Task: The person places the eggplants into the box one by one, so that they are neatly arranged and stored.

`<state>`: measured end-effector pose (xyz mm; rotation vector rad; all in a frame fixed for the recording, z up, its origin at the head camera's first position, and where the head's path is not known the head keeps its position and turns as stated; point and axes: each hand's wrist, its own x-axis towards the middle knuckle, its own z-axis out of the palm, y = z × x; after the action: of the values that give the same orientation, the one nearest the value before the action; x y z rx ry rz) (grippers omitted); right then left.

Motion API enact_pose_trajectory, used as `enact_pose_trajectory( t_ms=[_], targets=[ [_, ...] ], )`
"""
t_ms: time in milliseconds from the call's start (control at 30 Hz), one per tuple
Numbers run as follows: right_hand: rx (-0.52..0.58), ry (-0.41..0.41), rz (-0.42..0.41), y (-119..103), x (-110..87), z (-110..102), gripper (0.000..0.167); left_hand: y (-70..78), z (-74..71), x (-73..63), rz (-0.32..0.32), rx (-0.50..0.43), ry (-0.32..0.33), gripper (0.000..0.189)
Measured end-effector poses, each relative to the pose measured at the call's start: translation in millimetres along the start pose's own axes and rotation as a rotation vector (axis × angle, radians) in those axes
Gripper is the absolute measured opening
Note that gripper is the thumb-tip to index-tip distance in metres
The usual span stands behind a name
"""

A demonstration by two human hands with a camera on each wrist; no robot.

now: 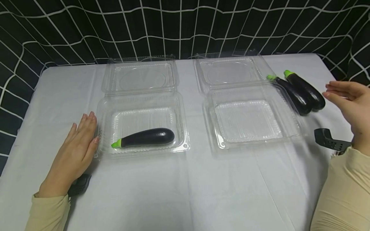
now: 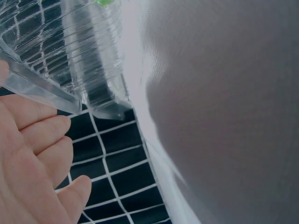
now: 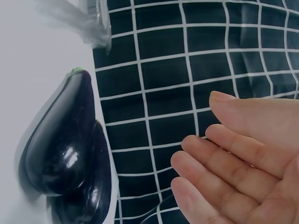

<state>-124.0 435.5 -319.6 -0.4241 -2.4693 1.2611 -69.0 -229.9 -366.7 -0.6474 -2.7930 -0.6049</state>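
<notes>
My left hand (image 1: 75, 149), fingers straight and together, lies along the left side of a clear plastic clamshell box (image 1: 185, 141). Inside that box a dark eggplant (image 1: 148, 137) rests on its side, its green stem toward the left. Over at the right, my right hand (image 1: 348, 102) hovers with relaxed fingers and holds nothing. Just left of its fingertips, two more eggplants (image 1: 307, 88) lie side by side, stems pointing away; the right wrist view shows one eggplant (image 3: 60, 135) overlapping the other. A second clamshell box (image 1: 248, 122) stands beside them with nothing in it.
Both boxes have their lids folded back, the left lid (image 1: 141, 77) and right lid (image 1: 231, 72) lying toward the far edge. A white cloth (image 1: 196, 186) covers the table. Behind it hangs dark fabric with a white grid (image 1: 179, 29).
</notes>
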Motion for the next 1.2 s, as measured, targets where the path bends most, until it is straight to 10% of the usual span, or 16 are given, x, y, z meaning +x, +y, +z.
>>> enact_pose_trajectory(
  t_ms=[233, 567, 1200],
  targets=[
    [-0.019, -0.030, 0.034, 17.4, 6.7, -4.2, 0.032, 0.2, 0.6, 0.5, -0.005, 0.005, -0.007, 0.055],
    [0.095, -0.057, -0.004, 103.3, 45.4, -17.5, 0.039, 0.6, 0.6, 0.8, -0.012, 0.003, -0.013, 0.056],
    [0.071, 0.043, 0.152, 71.1, 20.3, -4.7, 0.033, 0.6, -0.3, 0.3, -0.006, -0.003, -0.008, 0.055]
  ],
)
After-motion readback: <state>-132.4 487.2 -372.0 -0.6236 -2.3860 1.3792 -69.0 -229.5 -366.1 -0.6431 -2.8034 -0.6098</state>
